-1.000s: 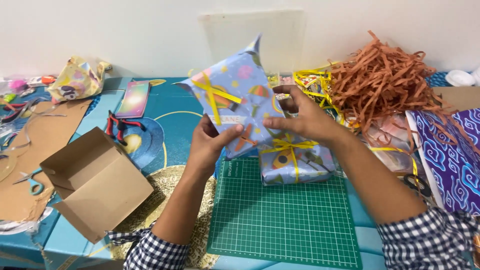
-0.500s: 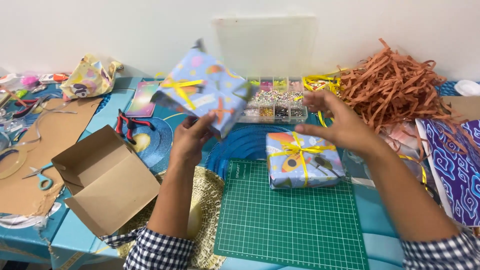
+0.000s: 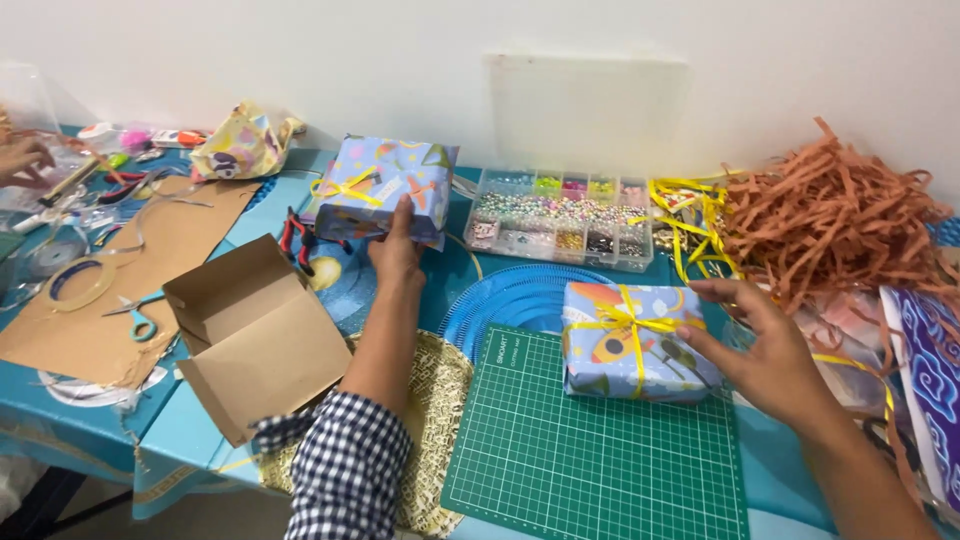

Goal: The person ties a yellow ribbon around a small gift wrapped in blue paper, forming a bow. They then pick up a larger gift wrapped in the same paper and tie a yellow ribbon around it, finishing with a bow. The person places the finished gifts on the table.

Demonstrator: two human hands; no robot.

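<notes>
My left hand [image 3: 397, 250] grips a gift box [image 3: 385, 186] wrapped in blue patterned paper with yellow ribbon, holding it low over the table's back left. A second wrapped box [image 3: 630, 340] with a yellow ribbon bow rests on the top edge of the green cutting mat [image 3: 600, 450]. My right hand [image 3: 770, 350] hovers with fingers spread beside that box's right side, fingertips near or touching it.
An open brown cardboard box [image 3: 255, 335] lies at left. A clear bead organizer [image 3: 560, 220] stands at the back, with yellow ribbon [image 3: 690, 215] and shredded orange paper [image 3: 830, 215] to its right. Scissors [image 3: 135, 315], tape [image 3: 80, 282] and pliers [image 3: 295, 235] lie left. Another person's hand [image 3: 22, 160] shows far left.
My left hand carried the wrapped box from the middle to the back left and lowered it. My right hand let go of it and dropped beside the second box.
</notes>
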